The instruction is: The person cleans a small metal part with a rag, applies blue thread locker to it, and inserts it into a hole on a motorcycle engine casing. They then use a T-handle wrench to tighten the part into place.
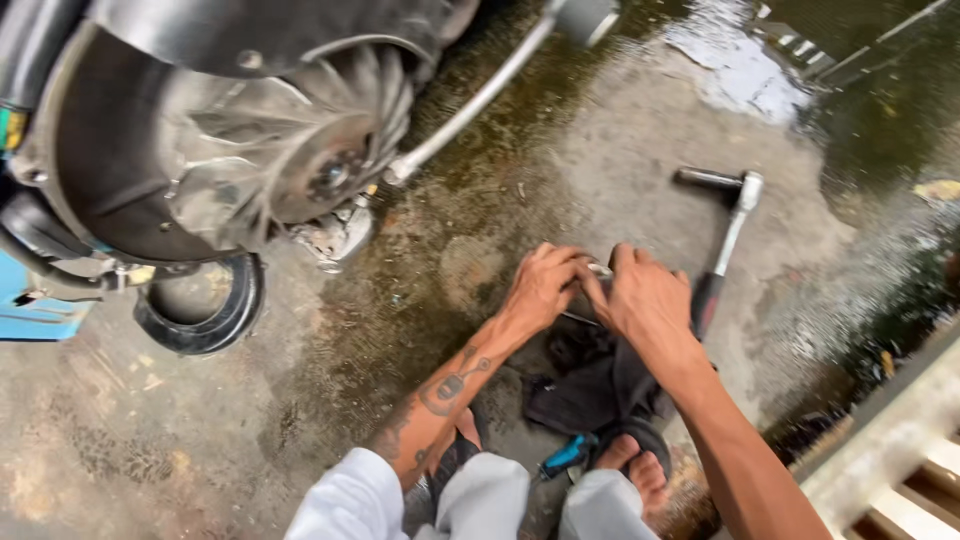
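My left hand (541, 285) and my right hand (648, 302) meet low over the wet concrete floor, both with fingers closed around a small round metal part (599, 270) held between them. Most of the part is hidden by my fingers. A dark cloth (590, 385) lies on the floor just below my hands, in front of my bare feet. To the right of my right hand lies a ratchet wrench (729, 235) with a long socket on its head.
An open scooter engine case with a finned pulley (330, 150) fills the upper left. A black rubber belt (205, 320) lies under it. A metal stand tube (470, 105) slants across. A blue-handled tool (565, 457) lies by my feet. Grating (890, 480) at lower right.
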